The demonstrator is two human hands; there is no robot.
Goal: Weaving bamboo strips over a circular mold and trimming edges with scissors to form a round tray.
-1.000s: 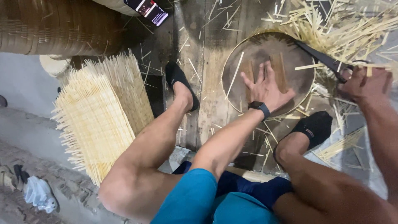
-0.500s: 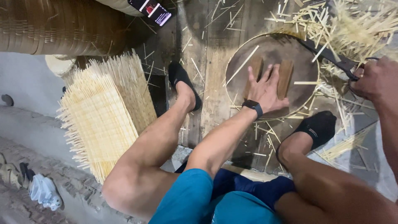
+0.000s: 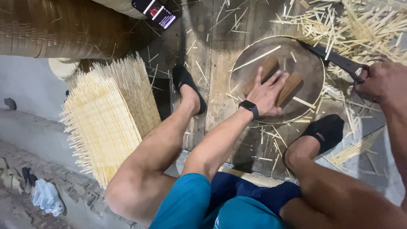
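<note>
Wooden and round, the chopping block [image 3: 277,78] lies on the dark plank floor [image 3: 212,63] between the person's two black-socked feet, and two short brown wood pieces [image 3: 289,88] lie on top of it, side by side. The left hand [image 3: 268,94] presses flat on them, fingers [image 3: 257,78] spread wide and pointing to the far side, closed around nothing; a dark watch sits on that wrist, and the forearm runs straight out from the near side between the knees. The right hand [image 3: 381,80] is off to the right of the block, its fingers wrapped tight around the handle of a long dark knife [image 3: 333,57], whose blade slants to the far left and reaches over the block's far-right rim.

To do this well, I would judge, the pieces should be pinned squarely so they cannot roll, with the spread fingers kept well apart from the blade's line. Pale bamboo splints [image 3: 364,25] litter the far right; a stack of woven bamboo mats [image 3: 106,118] lies at left.
</note>
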